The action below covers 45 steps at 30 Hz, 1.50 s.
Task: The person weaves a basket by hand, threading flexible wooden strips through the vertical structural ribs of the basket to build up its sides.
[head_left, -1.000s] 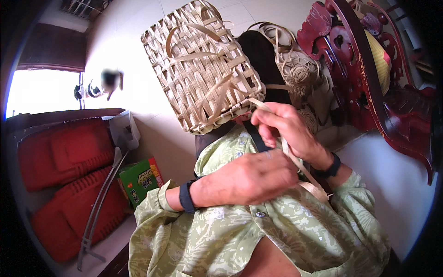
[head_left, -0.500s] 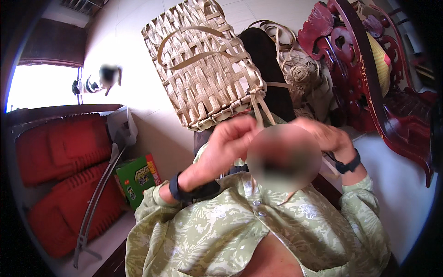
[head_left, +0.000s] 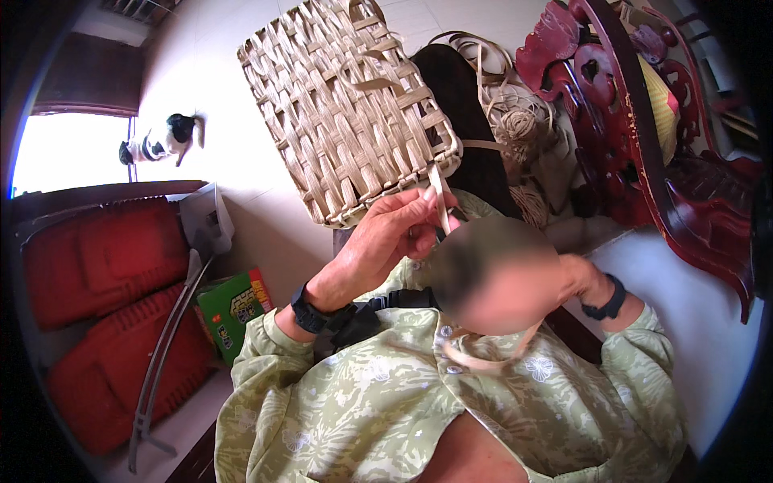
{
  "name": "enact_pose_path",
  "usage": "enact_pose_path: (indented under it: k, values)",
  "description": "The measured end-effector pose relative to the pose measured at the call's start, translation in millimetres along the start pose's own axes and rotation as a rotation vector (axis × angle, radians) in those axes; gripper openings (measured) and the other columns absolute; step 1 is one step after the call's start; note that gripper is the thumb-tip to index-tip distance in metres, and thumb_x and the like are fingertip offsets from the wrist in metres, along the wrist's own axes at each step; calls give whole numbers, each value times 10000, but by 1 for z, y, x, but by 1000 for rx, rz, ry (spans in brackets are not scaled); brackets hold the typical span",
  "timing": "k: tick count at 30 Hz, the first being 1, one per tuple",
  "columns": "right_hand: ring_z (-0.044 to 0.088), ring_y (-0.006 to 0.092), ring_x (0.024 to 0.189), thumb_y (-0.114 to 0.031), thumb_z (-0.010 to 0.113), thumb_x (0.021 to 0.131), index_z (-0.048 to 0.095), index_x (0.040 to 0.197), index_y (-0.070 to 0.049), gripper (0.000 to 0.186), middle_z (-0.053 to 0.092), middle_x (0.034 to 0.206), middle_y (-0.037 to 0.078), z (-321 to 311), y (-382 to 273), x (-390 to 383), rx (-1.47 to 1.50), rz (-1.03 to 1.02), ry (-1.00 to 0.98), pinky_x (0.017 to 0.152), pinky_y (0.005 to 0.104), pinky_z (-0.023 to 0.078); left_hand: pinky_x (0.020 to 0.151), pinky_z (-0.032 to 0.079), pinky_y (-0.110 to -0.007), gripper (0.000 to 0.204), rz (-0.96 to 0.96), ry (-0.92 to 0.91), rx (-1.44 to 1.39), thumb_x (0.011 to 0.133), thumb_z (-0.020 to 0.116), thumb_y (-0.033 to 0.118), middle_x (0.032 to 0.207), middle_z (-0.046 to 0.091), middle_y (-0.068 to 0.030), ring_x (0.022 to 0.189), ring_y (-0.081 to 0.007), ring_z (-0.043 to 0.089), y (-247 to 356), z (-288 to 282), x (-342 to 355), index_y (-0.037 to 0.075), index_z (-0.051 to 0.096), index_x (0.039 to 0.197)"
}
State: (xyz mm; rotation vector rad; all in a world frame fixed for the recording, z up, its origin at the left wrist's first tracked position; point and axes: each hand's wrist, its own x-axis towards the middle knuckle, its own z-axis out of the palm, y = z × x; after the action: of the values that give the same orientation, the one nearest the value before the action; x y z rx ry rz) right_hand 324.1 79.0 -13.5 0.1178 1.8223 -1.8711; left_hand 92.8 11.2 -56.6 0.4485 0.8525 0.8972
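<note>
A basket point(head_left: 338, 121) woven from flat beige strips stands tilted in front of me, its weave facing up. My left hand point(head_left: 390, 237) is closed at the basket's near right corner, thumb and fingers pinching a narrow beige strip point(head_left: 440, 197) that comes off the rim there. My right hand point(head_left: 586, 283) is lower and to the right, apart from the basket. A round blurred patch covers its fingers, so what they hold is hidden. Below that patch a loop of strip point(head_left: 483, 366) hangs across my green patterned shirt.
Coils of beige strip point(head_left: 515, 121) lie beyond a dark cloth on the right. A carved red wooden chair point(head_left: 620, 121) stands at far right. Red plastic chairs point(head_left: 105, 258) and a green box point(head_left: 233, 310) are at left. A black-and-white dog point(head_left: 165, 141) is near the doorway.
My right hand has moved down and right, away from the left hand. A strip loop now hangs over my shirt. The strip loop lying over the basket has become smaller.
</note>
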Motion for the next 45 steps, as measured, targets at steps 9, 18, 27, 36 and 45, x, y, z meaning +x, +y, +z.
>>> enact_pose_path:
  k: [9,18,27,36,45]
  values:
    - [629,79,674,-315,580,1023,676,1002,-11,320,662,777,11,-41,12,36,836,-204,698,627,224,502,777,502,-277,170,189,-181,967,979,664,147,854,679,-11,833,-90,598,8,36,-32,-22,685,984]
    - [538,105,607,-191,580,995,642,892,-21,208,587,680,47,-3,-9,11,26,-149,156,584,298,449,625,440,-218,478,-87,33,-77,1050,486,430,1079,710,-63,687,-87,525,-5,4,-8,39,588,1306]
    - [624,62,673,-419,607,999,712,985,-39,394,687,773,8,-47,34,26,472,-127,697,605,210,482,601,461,-254,326,99,14,331,1023,595,301,756,689,-38,648,-75,577,-2,29,-30,17,724,926]
    - [517,49,647,-160,625,980,644,818,-19,216,605,689,-5,-6,-1,17,52,-314,348,596,277,443,627,388,-222,492,24,21,133,1049,489,444,1023,714,-62,697,-67,480,-6,-11,-24,17,642,1237]
    - [612,74,633,-473,544,1016,688,1055,-6,490,714,832,39,-48,13,27,570,-172,632,587,214,477,618,452,-213,273,173,68,257,1052,545,278,743,630,18,690,-58,584,5,29,-37,40,676,1028]
